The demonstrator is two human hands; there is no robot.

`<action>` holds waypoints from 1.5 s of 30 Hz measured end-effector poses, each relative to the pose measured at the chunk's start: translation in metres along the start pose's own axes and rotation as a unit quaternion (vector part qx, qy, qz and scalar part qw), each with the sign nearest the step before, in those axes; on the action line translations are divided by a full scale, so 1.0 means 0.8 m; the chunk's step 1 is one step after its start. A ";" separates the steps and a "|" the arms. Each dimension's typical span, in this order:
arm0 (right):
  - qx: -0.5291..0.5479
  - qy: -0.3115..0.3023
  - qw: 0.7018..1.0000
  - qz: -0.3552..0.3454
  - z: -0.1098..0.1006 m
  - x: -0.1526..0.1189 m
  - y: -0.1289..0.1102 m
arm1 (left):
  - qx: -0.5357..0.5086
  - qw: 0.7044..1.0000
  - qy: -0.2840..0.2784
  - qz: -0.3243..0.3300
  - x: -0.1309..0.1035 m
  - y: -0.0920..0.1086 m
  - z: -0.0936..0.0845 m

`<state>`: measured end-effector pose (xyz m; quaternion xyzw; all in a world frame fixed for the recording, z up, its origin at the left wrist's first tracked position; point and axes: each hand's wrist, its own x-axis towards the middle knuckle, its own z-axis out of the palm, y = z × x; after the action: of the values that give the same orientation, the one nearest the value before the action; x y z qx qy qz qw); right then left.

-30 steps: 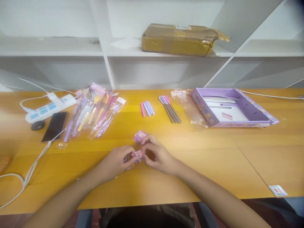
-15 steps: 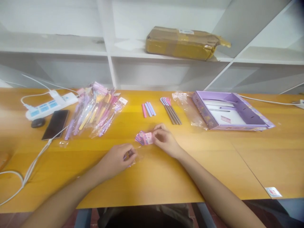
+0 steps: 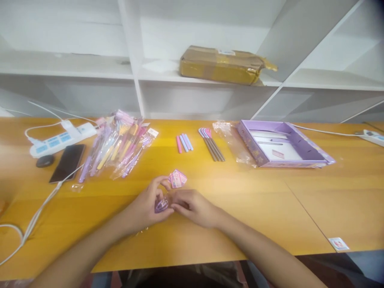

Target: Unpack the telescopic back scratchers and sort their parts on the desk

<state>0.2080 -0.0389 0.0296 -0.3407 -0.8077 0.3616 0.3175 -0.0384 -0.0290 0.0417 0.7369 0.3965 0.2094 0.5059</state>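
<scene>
My left hand (image 3: 147, 203) is closed around a small purple item in a clear plastic bag (image 3: 162, 205); its exact kind is partly hidden by the fingers. Against it, my right hand (image 3: 193, 206) pinches at what looks like the edge of the clear film. Just beyond the fingertips lies a small fanned stack of pink and purple cards (image 3: 178, 179). Farther back are several short pink and blue sticks (image 3: 184, 143). To their right, several metal rods with curved pink and blue heads (image 3: 211, 145) lie side by side.
At the left sit a heap of bagged claw-headed sticks (image 3: 120, 142), a phone (image 3: 67, 163), a black mouse-like object (image 3: 45, 161), a power strip (image 3: 63, 140) and white cables. A purple open box (image 3: 286, 164) stands right, beside crumpled film (image 3: 226, 132). A taped carton (image 3: 222, 66) rests on the shelf.
My right hand has left the cards and come down and left to the purple bagged item in my left hand. The cards now lie loose. The view has shifted slightly.
</scene>
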 end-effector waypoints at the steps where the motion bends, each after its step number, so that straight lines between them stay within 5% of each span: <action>1: 0.021 0.005 1.000 0.005 -0.002 0.000 -0.004 | 0.002 1.000 -0.015 -0.004 -0.001 0.003 -0.003; 3: 0.066 0.071 0.995 0.025 -0.012 -0.001 -0.005 | 0.020 0.998 -0.056 -0.023 0.000 0.008 -0.009; 7: 0.098 0.376 0.920 0.061 -0.040 -0.006 0.004 | -0.001 0.985 -0.159 -0.062 0.006 0.015 -0.015; 10: 0.122 0.468 0.874 0.053 -0.057 -0.006 0.006 | -0.113 0.969 -0.202 -0.087 0.008 0.010 -0.008; 15: 0.006 0.384 0.922 0.036 -0.100 0.001 -0.026 | -0.214 0.945 -0.232 -0.081 0.009 -0.004 0.005; 18: -0.031 0.419 0.907 0.017 -0.124 0.006 -0.053 | -0.233 0.942 -0.228 -0.075 0.009 -0.009 0.007; 22: 0.068 0.437 0.897 0.019 -0.131 0.017 -0.074 | -0.233 0.946 -0.215 -0.065 0.008 -0.010 0.006; 26: 0.195 0.264 0.944 0.028 -0.131 0.033 -0.079 | -0.214 0.954 -0.206 -0.043 0.008 -0.012 0.006; 29: 0.174 0.183 0.967 0.044 -0.142 0.044 -0.083 | -0.216 0.956 -0.194 -0.042 0.008 -0.017 0.010; 38: 0.115 0.330 0.935 -0.059 -0.189 0.045 -0.102 | -0.234 0.961 -0.146 -0.027 0.006 -0.016 0.005; 45: 0.076 0.429 0.889 -0.140 -0.222 0.031 -0.111 | -0.275 0.941 -0.191 -0.047 0.005 -0.012 0.006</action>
<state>0.3002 0.0007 0.2028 -0.3207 -0.6025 0.1922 0.7052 -0.0361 -0.0274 0.0306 0.5758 0.2533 0.1414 0.7644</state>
